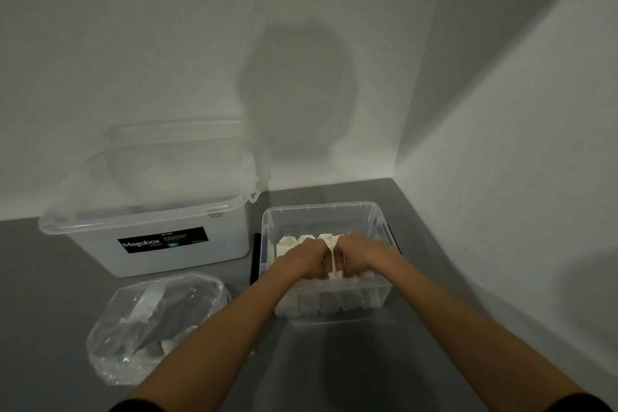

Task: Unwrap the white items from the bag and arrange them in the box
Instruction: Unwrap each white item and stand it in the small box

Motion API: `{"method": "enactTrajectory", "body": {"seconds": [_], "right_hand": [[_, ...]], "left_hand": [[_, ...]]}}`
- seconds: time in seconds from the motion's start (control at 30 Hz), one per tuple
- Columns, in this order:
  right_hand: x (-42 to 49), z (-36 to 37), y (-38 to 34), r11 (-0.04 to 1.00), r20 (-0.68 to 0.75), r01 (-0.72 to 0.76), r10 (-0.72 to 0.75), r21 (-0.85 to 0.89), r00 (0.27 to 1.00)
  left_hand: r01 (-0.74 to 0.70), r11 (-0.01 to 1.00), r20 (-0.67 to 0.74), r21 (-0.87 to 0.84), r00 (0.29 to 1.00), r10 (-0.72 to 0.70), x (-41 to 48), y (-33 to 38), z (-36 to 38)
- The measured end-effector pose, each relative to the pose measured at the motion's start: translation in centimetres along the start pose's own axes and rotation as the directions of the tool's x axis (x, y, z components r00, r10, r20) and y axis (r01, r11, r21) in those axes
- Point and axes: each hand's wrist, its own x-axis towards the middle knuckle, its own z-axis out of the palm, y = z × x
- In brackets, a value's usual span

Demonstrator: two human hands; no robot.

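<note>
A white item (332,273) is gripped by the left hand (306,259) and right hand (356,257), fingers curled on it, inside the box (378,221). The bag (150,328) is laid to the left.

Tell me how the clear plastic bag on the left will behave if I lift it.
Probably floppy: the clear bag is crumpled and slumped. Likely light, with few white items showing inside. Its glossy film may be slippery.

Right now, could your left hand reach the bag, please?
Probably yes: the bag lies beside that forearm, nothing between, though the left hand grips a white item in the box.
</note>
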Motion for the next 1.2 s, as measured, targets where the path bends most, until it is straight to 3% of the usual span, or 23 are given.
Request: {"method": "enactTrajectory", "body": {"seconds": [0.3,0.47,0.6,0.73,0.9,1.0,1.13,1.2], "right_hand": [[-2.0,-4.2,-0.2,0.997,-0.095,0.035,-0.028,0.063,0.995],[-4.0,-6.2,-3.1,0.988,-0.150,0.098,-0.079,0.119,0.985],[-5.3,-7.3,-8.3,0.971,-0.222,0.196,-0.162,0.138,0.961],[-6.3,-7.3,-15.0,0.936,-0.315,0.328,-0.274,0.130,0.909],[-6.0,-5.3,-22.2,0.895,-0.307,0.421,-0.362,0.151,0.880],[-4.7,-2.8,-25.0,0.902,-0.222,0.404,-0.368,0.149,0.903],[-2.8,1.4,-26.8,0.959,-0.093,0.272,-0.265,0.074,0.960],[-2.2,3.2,-27.1,0.978,-0.066,0.206,-0.207,-0.014,0.976]], "left_hand": [[-0.163,0.974,-0.080,-0.157,0.985,0.152,-2.4,-0.8,-4.5],[-0.246,0.895,-0.189,-0.371,0.964,0.187,-7.2,-2.9,-9.4],[-0.224,0.825,-0.211,-0.520,0.969,0.131,-12.6,-6.6,-12.3],[-0.081,0.820,-0.051,-0.567,0.997,0.064,-17.3,-11.4,-13.7],[0.080,0.905,0.205,-0.417,0.979,0.007,-20.0,-16.2,-12.4],[0.080,0.952,0.231,-0.295,0.973,-0.010,-20.1,-18.7,-9.8],[0.074,0.996,0.273,-0.046,0.960,-0.058,-19.4,-20.7,-6.0],[0.088,0.996,0.243,-0.033,0.967,-0.077,-18.9,-20.8,-4.2]]}}
